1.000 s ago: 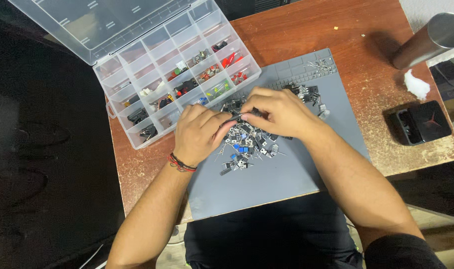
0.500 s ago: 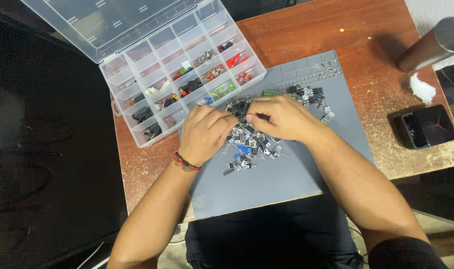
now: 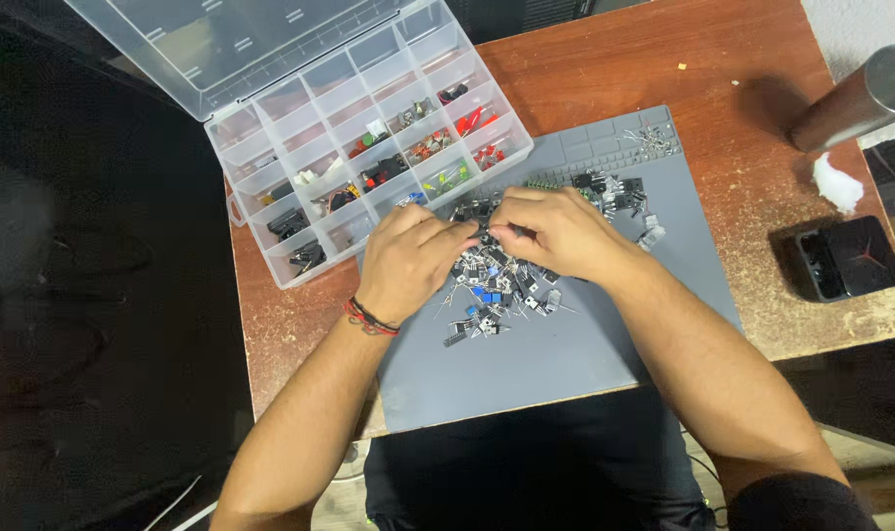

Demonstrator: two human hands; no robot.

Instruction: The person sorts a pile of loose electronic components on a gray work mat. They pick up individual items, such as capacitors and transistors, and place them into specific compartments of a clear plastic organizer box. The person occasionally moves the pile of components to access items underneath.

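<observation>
Both hands pinch over the parts pile (image 3: 496, 285) mid-mat (image 3: 565, 364), left hand (image 3: 413, 261) & right hand (image 3: 555, 231) fingertips meeting on 1 tiny piece I can't make out; best to lift it clear w/o snagging legs, organizer box (image 3: 369, 167) at far-left corner.

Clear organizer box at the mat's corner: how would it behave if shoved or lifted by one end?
The organizer box looks like thin clear plastic with few parts, so probably light and slides easily on the wooden table. Its open lid may flop or tip it backward. Tilting would likely spill small components between compartments.
</observation>
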